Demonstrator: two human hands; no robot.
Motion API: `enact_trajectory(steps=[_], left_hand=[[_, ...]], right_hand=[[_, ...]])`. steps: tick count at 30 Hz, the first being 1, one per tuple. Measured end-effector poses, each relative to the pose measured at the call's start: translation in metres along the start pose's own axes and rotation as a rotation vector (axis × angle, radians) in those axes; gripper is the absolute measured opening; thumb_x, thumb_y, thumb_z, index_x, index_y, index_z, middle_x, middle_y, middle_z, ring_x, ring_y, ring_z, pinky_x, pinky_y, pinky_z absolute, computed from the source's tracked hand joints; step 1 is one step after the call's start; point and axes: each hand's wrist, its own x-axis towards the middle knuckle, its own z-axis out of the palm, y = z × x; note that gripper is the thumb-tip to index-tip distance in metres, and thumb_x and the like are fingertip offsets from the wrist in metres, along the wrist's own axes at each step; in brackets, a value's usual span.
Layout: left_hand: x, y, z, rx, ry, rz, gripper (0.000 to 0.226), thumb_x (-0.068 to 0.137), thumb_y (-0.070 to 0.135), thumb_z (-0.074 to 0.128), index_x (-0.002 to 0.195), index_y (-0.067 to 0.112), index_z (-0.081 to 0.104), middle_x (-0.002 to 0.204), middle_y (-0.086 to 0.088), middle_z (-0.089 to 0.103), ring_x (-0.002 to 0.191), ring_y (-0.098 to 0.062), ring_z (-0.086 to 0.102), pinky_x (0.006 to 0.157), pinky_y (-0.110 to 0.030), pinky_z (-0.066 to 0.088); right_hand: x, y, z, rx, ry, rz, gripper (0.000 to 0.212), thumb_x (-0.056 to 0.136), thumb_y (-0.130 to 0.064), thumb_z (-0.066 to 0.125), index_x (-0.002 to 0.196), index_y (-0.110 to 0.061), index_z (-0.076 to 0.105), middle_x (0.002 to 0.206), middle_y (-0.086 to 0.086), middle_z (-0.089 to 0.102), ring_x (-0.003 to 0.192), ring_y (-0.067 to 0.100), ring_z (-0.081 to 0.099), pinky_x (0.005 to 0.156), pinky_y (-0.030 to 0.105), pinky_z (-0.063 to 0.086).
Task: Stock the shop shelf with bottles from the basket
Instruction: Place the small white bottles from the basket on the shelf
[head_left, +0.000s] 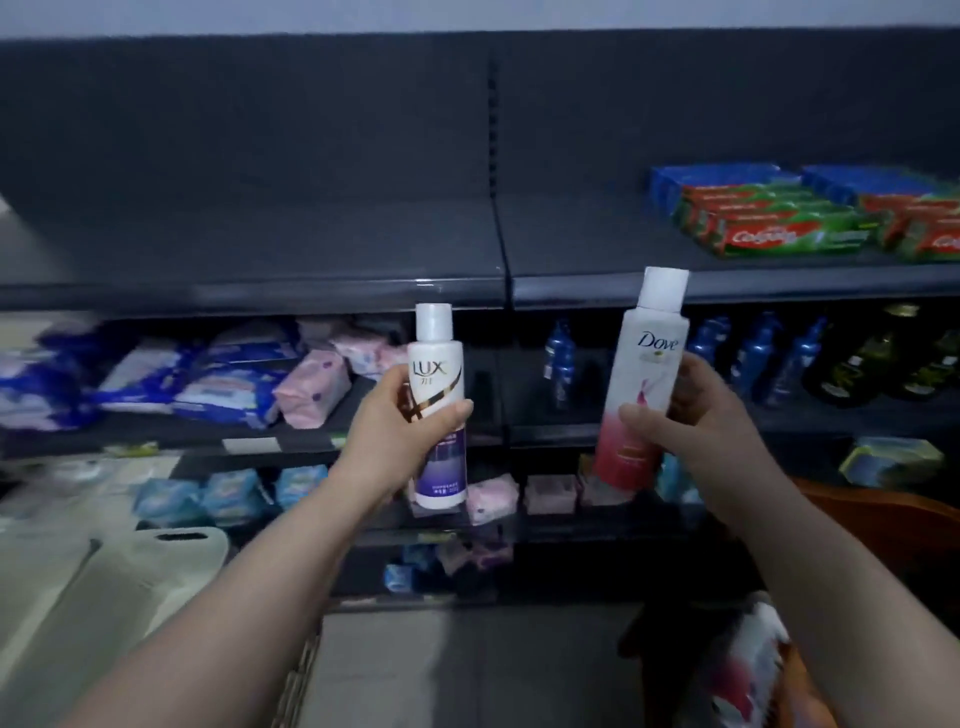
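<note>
Forearms nearest, reaching up from the bottom corners. Gripping white-and-purple Lux bottle (439, 364) in left hand (395, 431): thumb across the front below the logo, fingers behind, bottle upright, cap up. Clenching pink-and-white Dove bottle (644, 374) in right hand (691, 415): thumb on the front at mid-body, fingers round the right side, cap leaning slightly right. Both in the air in front of the shelving, well apart from each other, below the front lip of the top shelf (260, 244). Not touching any shelf.

Step, judged: carry phase. Two bottles in hand, placement not yet done.

Likely target: top shelf, bare dark deck at left and centre, Colgate toothpaste boxes (769, 228) stacked only at its right end. Could equally be the tier behind the Dove, with blue bottles (753, 353) and dark green bottles (857, 364). Cannot tell which.

Next move, if top shelf: raise both past the front lip, push forward over the deck, set down base-first, labels out, then let go. Needs clearance over the lip and a level base under the Dove before release; tall, narrow, off vertical, so probably prone to topple. Worth keeping clear of the toothpaste stack.

No clear sight of the basket. Woven edge (301, 670) at bottom centre-left possibly it; blurred pink-and-white pack (748, 670) low right, contents unclear.
</note>
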Motion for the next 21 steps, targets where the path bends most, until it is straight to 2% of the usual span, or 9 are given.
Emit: enact_trajectory(steps=[1,3,6,7,10,13,17,21], left_hand=[[0.002,0.003,-0.015,-0.018,0.016,0.019,0.039,0.071,0.025,0.08,0.104,0.02,0.059,0.095,0.001,0.07,0.081,-0.011,0.064,0.076,-0.028,0.053],[0.005,0.009,-0.043,-0.055,0.052,0.027,0.034,0.074,0.027,0.08,0.101,0.022,0.06,0.094,0.003,0.069,0.083,-0.006,0.064,0.077,-0.024,0.052],[0.011,0.021,-0.081,-0.115,0.111,-0.019,0.053,0.065,0.049,0.075,0.108,0.02,0.061,0.101,-0.001,0.07,0.089,-0.014,0.065,0.076,-0.032,0.053],[0.014,0.025,-0.092,-0.132,0.131,-0.019,0.053,0.067,0.049,0.074,0.109,0.019,0.062,0.101,-0.002,0.07,0.086,-0.014,0.065,0.071,-0.03,0.052],[0.03,0.037,-0.125,-0.186,0.225,0.005,0.03,0.084,0.029,0.068,0.109,0.014,0.063,0.091,0.002,0.07,0.071,-0.005,0.064,0.057,-0.018,0.048],[0.05,0.052,-0.155,-0.194,0.31,0.045,0.02,0.087,0.021,0.067,0.105,0.014,0.065,0.089,0.003,0.072,0.073,-0.007,0.066,0.059,-0.02,0.05],[0.077,0.069,-0.19,-0.165,0.445,0.112,0.026,0.086,0.02,0.069,0.11,0.012,0.065,0.101,-0.005,0.072,0.084,-0.014,0.067,0.07,-0.03,0.051],[0.103,0.078,-0.225,-0.128,0.603,0.175,0.024,0.084,0.024,0.071,0.104,0.019,0.059,0.1,-0.003,0.071,0.083,-0.015,0.067,0.062,-0.025,0.048]], right_hand=[[0.007,-0.004,0.015,0.001,-0.03,-0.014,0.054,0.079,-0.01,0.072,0.126,-0.027,0.053,0.111,-0.004,0.068,0.098,0.014,0.066,0.076,0.031,0.052],[0.019,-0.014,0.044,0.003,-0.081,-0.057,0.046,0.078,-0.01,0.072,0.117,-0.032,0.057,0.108,-0.003,0.069,0.095,0.014,0.067,0.073,0.03,0.053],[0.038,-0.029,0.083,0.03,-0.153,-0.11,0.042,0.079,-0.006,0.07,0.111,-0.032,0.061,0.103,-0.001,0.071,0.088,0.01,0.068,0.066,0.023,0.054],[0.044,-0.035,0.094,0.033,-0.185,-0.12,0.043,0.078,-0.007,0.07,0.113,-0.031,0.06,0.102,-0.001,0.072,0.088,0.01,0.068,0.068,0.023,0.054],[0.066,-0.054,0.123,0.038,-0.294,-0.154,0.052,0.07,-0.015,0.072,0.119,-0.023,0.058,0.106,0.0,0.073,0.094,0.015,0.069,0.076,0.029,0.053],[0.096,-0.073,0.149,0.092,-0.353,-0.19,0.055,0.07,-0.005,0.071,0.122,-0.015,0.055,0.105,0.004,0.073,0.089,0.012,0.07,0.069,0.021,0.054],[0.135,-0.095,0.183,0.108,-0.422,-0.259,0.049,0.076,0.008,0.067,0.116,-0.017,0.056,0.099,0.0,0.074,0.086,0.01,0.07,0.069,0.02,0.055],[0.177,-0.11,0.222,0.101,-0.501,-0.298,0.049,0.076,0.01,0.067,0.112,-0.021,0.056,0.097,-0.001,0.074,0.088,0.011,0.069,0.078,0.025,0.057]])
